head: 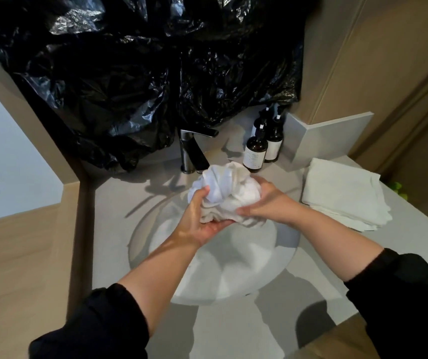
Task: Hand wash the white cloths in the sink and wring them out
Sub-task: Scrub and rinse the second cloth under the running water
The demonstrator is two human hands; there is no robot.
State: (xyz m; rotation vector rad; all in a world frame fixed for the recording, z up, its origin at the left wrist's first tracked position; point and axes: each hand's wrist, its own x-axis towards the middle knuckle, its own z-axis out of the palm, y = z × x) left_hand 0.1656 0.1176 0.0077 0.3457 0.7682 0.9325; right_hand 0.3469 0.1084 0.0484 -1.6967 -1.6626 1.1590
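A bunched-up white cloth [227, 191] hangs above the round sink [140, 229], just in front of the faucet. My left hand [200, 218] cups and grips it from below and the left, thumb pressed into the folds. My right hand [267, 200] grips it from the right side, fingers curled round the lower edge. More white cloth [223, 273] lies in the bottom of the sink basin. A stack of folded white cloths [342, 193] rests on the counter to the right of the sink.
A dark metal faucet [192, 151] stands behind the sink. Dark pump bottles [255, 149] stand at the back right. Black plastic sheeting [143, 68] covers the wall behind. The grey counter [114, 242] ends at a wooden panel on the left.
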